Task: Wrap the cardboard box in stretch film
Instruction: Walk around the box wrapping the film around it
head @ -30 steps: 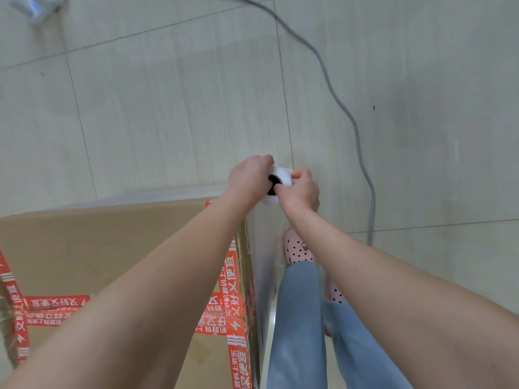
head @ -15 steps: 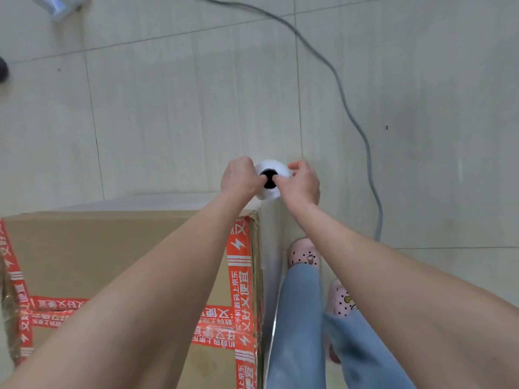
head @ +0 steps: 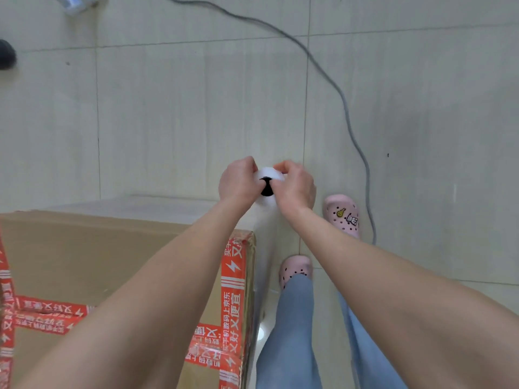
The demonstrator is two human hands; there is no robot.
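The brown cardboard box (head: 84,262), sealed with red printed tape (head: 234,290), stood on the pale tiled floor (head: 168,108) at lower left. A translucent film sheet (head: 146,204) lay along its far face. Beyond the box's far right corner, the left hand (head: 238,183) gripped the white stretch-film roll with a black core (head: 268,174), fingers (head: 248,164) curled round the roll's left side. The right hand (head: 296,188) gripped the opposite side, fingers (head: 283,165) curled over the upper rim. The roll sat between both hands, end-on to the camera. Pink perforated clogs (head: 344,217) stood to the right, near a grey cable (head: 351,122).
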